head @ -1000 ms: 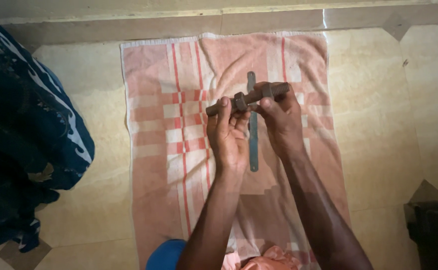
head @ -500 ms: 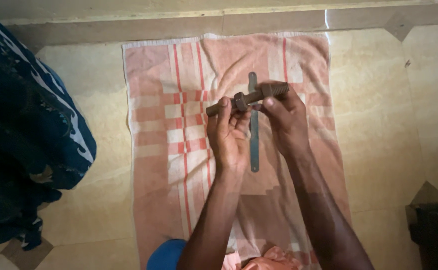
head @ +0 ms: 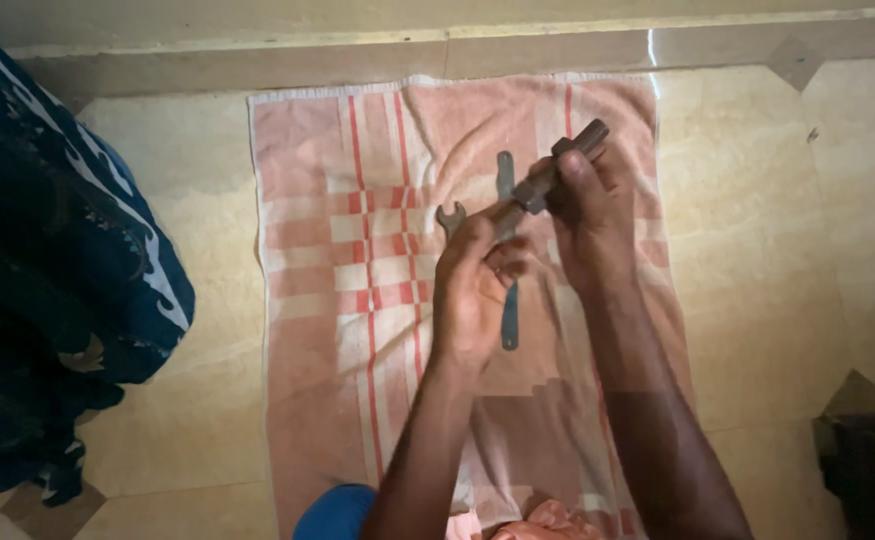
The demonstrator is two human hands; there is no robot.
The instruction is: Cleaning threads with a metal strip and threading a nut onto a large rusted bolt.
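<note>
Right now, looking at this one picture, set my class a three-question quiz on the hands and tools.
1. True or false: the right hand grips a thick brown bolt-like piece.
2. What lies flat on the towel under the hands? A) a hammer B) a flat metal bar C) a saw
3. Which hand holds the open-ended spanner?

Key: 1 true; 2 B; 3 the left hand.
</note>
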